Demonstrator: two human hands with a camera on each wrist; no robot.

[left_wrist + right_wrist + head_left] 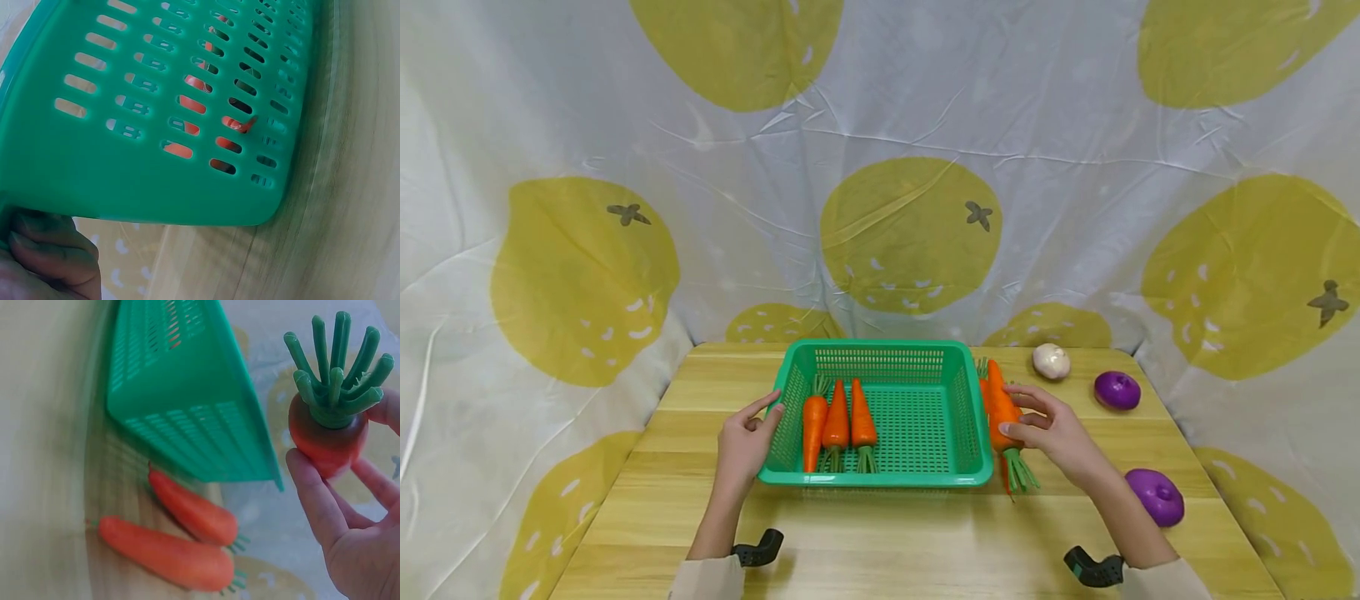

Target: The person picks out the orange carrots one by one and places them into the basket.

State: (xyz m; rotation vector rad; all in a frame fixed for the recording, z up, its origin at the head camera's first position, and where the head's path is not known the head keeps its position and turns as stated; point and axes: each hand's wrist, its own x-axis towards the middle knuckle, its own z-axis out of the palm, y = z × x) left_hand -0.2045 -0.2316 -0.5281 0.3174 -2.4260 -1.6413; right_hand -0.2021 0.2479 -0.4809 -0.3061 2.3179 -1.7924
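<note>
A green plastic basket (880, 481) with slotted sides stands on the table, three carrots (836, 421) lying in its left half. My left hand (747, 450) grips the basket's left rim, fingers curled at the edge in the left wrist view. Just outside the right wall, my right hand (1058, 433) holds another carrot (1000, 408) between thumb and fingers, its green stalks toward me. In the right wrist view, this carrot is raised off the table. Two more carrots (165, 553) lie on the tabletop beside the basket, mostly hidden under the held one in the head view.
To the right, a white garlic bulb (1051, 361) sits near the table's back edge. A purple onion (1117, 390) and a second, larger purple onion (1154, 497) lie along the right side. Behind the wooden table (880, 550) hangs a lemon-print cloth (1060, 217).
</note>
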